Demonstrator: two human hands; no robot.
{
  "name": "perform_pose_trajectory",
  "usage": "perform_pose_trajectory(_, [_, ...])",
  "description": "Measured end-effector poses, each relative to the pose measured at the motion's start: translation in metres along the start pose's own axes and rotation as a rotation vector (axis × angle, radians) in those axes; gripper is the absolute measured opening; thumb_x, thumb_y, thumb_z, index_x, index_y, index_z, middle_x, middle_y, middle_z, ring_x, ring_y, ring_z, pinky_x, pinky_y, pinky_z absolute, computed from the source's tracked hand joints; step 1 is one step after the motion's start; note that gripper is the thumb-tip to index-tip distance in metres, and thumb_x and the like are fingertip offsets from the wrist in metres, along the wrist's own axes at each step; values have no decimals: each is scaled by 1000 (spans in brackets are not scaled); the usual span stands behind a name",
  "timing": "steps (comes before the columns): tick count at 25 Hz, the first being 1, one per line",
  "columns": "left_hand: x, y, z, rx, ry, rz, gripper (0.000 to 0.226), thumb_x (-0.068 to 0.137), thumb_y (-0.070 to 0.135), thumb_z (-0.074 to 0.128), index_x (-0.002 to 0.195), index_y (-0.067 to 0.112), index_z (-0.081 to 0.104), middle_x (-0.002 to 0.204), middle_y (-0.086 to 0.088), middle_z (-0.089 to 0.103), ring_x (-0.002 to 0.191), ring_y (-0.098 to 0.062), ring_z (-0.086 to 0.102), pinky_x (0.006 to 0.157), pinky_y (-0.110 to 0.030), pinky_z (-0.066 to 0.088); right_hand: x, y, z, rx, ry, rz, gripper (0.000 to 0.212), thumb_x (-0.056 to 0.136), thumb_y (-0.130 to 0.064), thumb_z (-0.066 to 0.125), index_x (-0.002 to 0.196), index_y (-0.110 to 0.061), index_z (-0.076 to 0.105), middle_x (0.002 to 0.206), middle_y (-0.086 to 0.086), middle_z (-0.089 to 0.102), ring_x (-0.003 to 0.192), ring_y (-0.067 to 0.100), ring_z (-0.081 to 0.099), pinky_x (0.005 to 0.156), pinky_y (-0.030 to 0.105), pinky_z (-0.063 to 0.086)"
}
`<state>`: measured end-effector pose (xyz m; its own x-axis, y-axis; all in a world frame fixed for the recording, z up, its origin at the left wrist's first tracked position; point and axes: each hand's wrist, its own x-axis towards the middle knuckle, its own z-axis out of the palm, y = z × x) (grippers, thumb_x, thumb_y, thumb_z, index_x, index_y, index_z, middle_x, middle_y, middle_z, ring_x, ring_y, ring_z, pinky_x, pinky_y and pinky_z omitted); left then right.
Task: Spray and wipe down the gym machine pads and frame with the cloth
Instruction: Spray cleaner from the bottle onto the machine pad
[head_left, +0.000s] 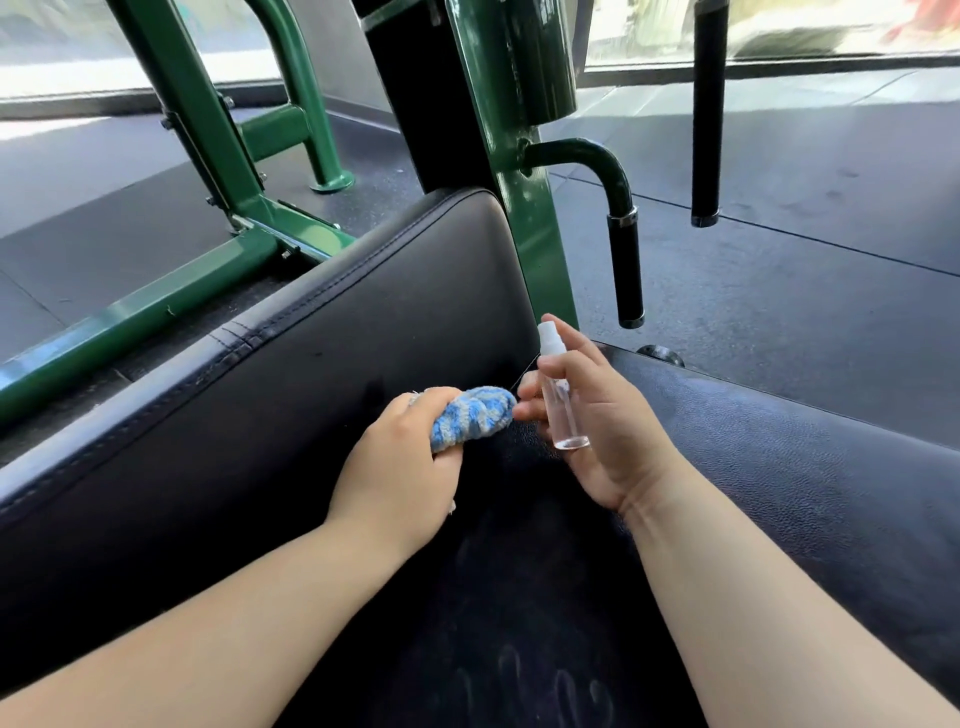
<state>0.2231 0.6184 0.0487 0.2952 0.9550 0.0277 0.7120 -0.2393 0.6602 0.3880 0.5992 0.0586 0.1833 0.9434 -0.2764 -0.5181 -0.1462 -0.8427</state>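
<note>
My left hand (402, 467) grips a bunched blue-and-white cloth (470, 415), pressed against the black back pad (311, 374) near the crease where it meets the seat pad (805, 457). My right hand (597, 415) holds a small clear spray bottle (561, 400) upright with its white nozzle at the top, just right of the cloth; the fingertips nearly touch the cloth. The dark green frame post (535, 249) rises right behind both hands. Streaks show on the seat pad near the bottom of the view.
A curved green bar with a black grip (626, 270) hangs to the right of the post, and another black handle (706, 130) hangs further right. Green frame tubes (156, 306) run along the dark rubber floor (805, 234) on the left. Windows lie beyond.
</note>
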Motion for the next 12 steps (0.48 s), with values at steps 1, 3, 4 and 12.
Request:
perform_pose_trajectory(1, [0,-1,0,4,4,1,29,90,14,54,110,34,58,96,10,52,46,-8,59,60,-20,46,1,2,2,-72,37,-28,41,92,-8,49,123,-33,59,72,4,52,54,13,53,48,20,37])
perform_pose_trajectory(3, [-1,-3,-2,13,8,-2,28,90,14,54,110,34,58,95,11,52,49,-7,59,63,-23,48,1,3,3,-145,109,-47,39,92,-10,51,121,-32,63,72,1,50,50,9,46,47,22,39])
perform_pose_trajectory(4, [-2,-4,-2,17,7,-3,29,90,15,55,111,35,58,95,11,52,52,-8,60,66,-27,50,0,1,3,-152,124,-41,38,92,-9,52,120,-31,64,72,2,52,51,10,46,49,22,45])
perform_pose_trajectory(12, [-14,-7,-1,16,16,-25,28,89,16,56,108,36,57,96,11,52,58,-12,61,67,-33,51,2,-14,-16,-45,151,70,26,92,-19,52,113,-33,60,71,2,48,45,9,35,38,15,25])
